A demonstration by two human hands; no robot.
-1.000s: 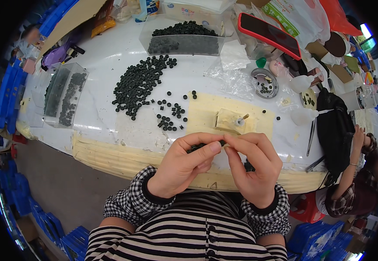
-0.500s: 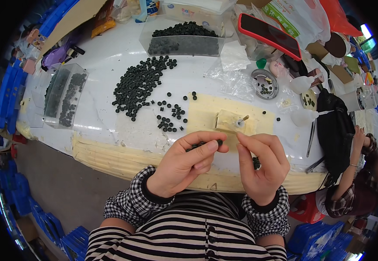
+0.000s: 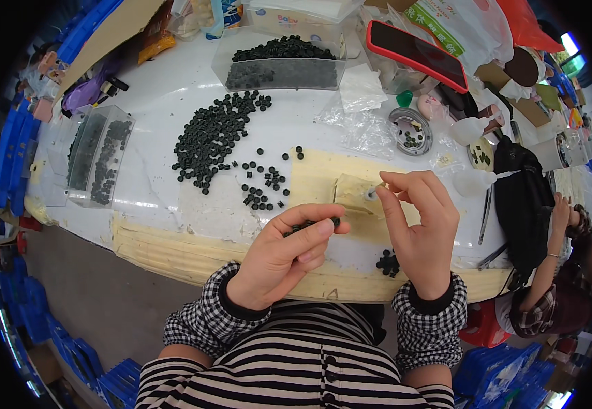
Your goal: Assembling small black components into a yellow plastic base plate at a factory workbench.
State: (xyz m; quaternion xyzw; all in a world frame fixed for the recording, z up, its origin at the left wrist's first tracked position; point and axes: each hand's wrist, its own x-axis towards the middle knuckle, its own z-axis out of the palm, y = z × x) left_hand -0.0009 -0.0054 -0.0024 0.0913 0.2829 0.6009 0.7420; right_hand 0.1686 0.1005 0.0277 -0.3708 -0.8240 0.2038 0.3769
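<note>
My left hand (image 3: 279, 249) is curled around several small black grooved rings (image 3: 337, 222), one of them pinched between thumb and forefinger. Over the tape-wrapped block (image 3: 350, 191), my right hand (image 3: 424, 228) closes thumb and forefinger at the tip of a short upright peg (image 3: 371, 194). Whatever lies between those fingertips is hidden. A little cluster of the same black rings (image 3: 388, 263) rests on the table beside my right wrist. Beyond my left hand lie a loose scatter of rings (image 3: 263, 183) and a larger heap (image 3: 214, 136).
A clear bin of black rings (image 3: 282, 71) stands at the back, another clear bin (image 3: 101, 160) at left. A red-cased phone (image 3: 417, 56), a round tin (image 3: 410, 131), plastic bags and a black pouch (image 3: 524, 198) crowd the right. Another person's arm (image 3: 548, 252) reaches in at far right.
My right hand has moved up and away from my left hand to the peg, uncovering the small ring cluster. My left hand has barely moved.
</note>
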